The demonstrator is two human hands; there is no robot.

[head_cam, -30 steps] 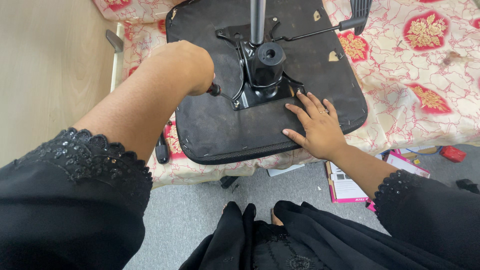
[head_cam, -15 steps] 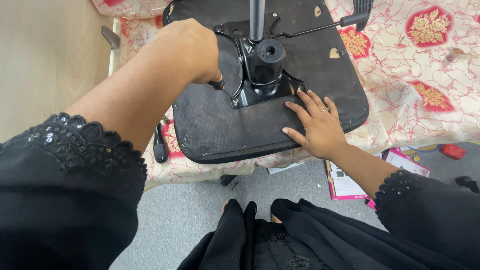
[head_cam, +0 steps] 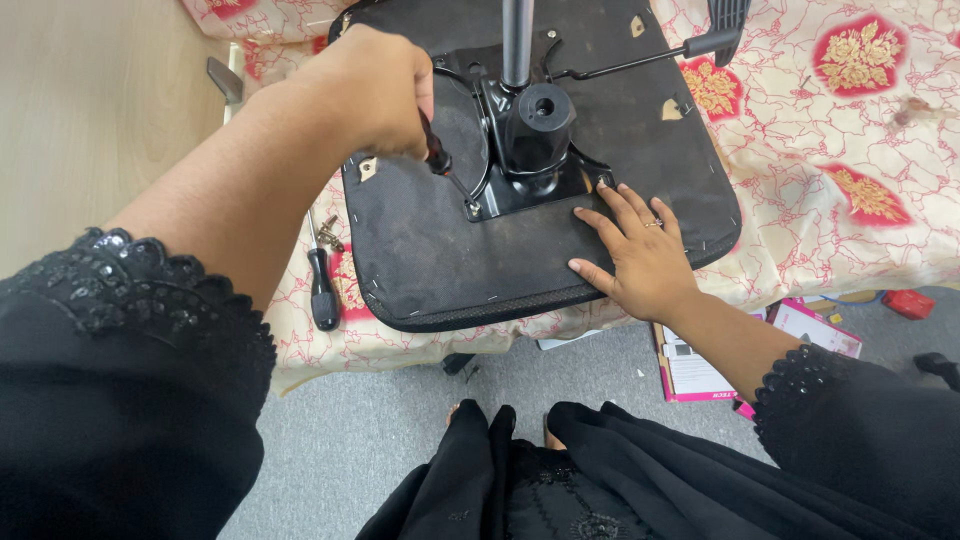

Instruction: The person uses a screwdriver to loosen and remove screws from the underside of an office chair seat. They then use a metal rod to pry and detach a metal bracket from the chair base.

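Left hand (head_cam: 375, 90) gripping screwdriver (head_cam: 440, 165), tip at the plate (head_cam: 520, 190) corner screw, about 8 o'clock of the post (head_cam: 516, 40). Handle now steeper than a second ago and hand higher, so she looks mid-turn on that screw. Right hand (head_cam: 640, 255) flat, empty, pinning seat (head_cam: 470, 255) at 4 o'clock. Spare screwdriver (head_cam: 322, 285) on cloth (head_cam: 850, 130).

**Hidden and cut off**

The left hand (head_cam: 375, 90) covers most of the dark-handled screwdriver (head_cam: 440, 165); its tip is too small to read. The shiny metal post (head_cam: 516, 40) and black plastic lever paddle (head_cam: 728, 14) run past the top edge.
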